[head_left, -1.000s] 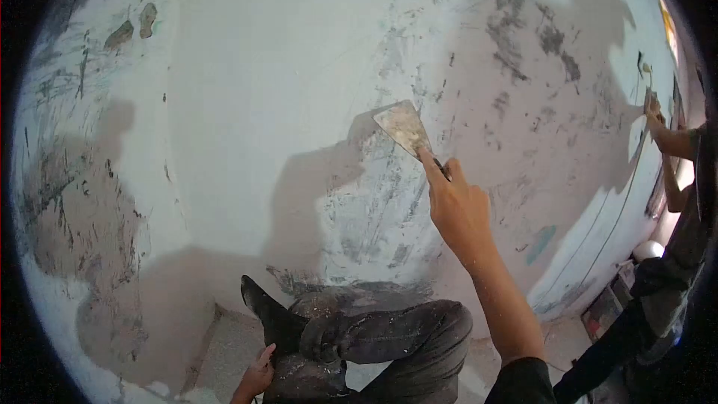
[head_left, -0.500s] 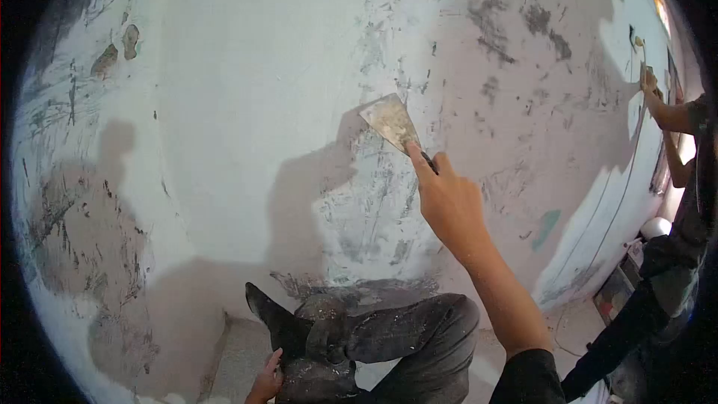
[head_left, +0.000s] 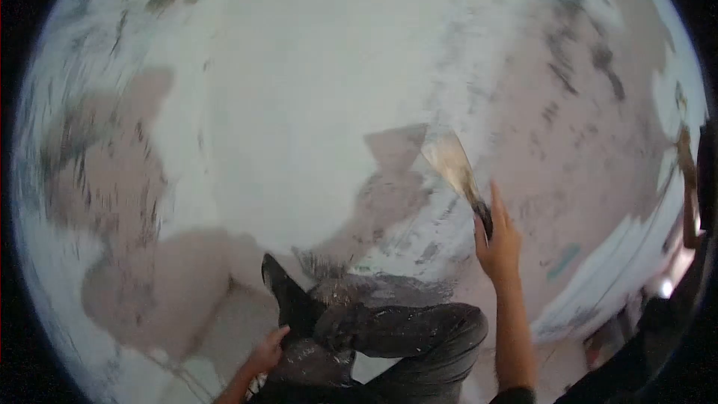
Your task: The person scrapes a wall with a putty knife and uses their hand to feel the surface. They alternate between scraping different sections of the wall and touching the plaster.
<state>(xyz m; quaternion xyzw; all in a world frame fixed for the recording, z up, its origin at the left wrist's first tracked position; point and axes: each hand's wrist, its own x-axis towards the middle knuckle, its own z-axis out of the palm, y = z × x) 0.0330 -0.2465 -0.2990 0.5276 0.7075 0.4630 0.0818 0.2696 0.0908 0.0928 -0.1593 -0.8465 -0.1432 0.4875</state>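
Note:
In my right hand (head_left: 502, 247) is a putty knife (head_left: 451, 163) with a broad, stained metal blade and a dark handle. Its fingers are wrapped about the handle, the index finger stretched up along it. The blade points up and left, close against the patchy wall (head_left: 321, 105), and casts a shadow to its left. Low in the view, my left hand (head_left: 263, 353) lies beside a dark boot (head_left: 288, 303), a fingertip at the boot's edge. This hand looks loosely open, its lower fingers partly hidden. Dark trousers (head_left: 419, 333) with pale specks show on the bent leg.
Another person's arm (head_left: 686, 187) reaches to the wall at the far right, with their dark clothing below. The wall carries grey scuffs (head_left: 561, 67), a green smear (head_left: 562, 262) and chipped spots (head_left: 161, 0). Pale floor (head_left: 232, 322) shows at the wall's base.
The view has swung, so the wall has shifted right and tilted. My right hand and the putty knife now appear lower and further right, and the fingers have loosened around the handle.

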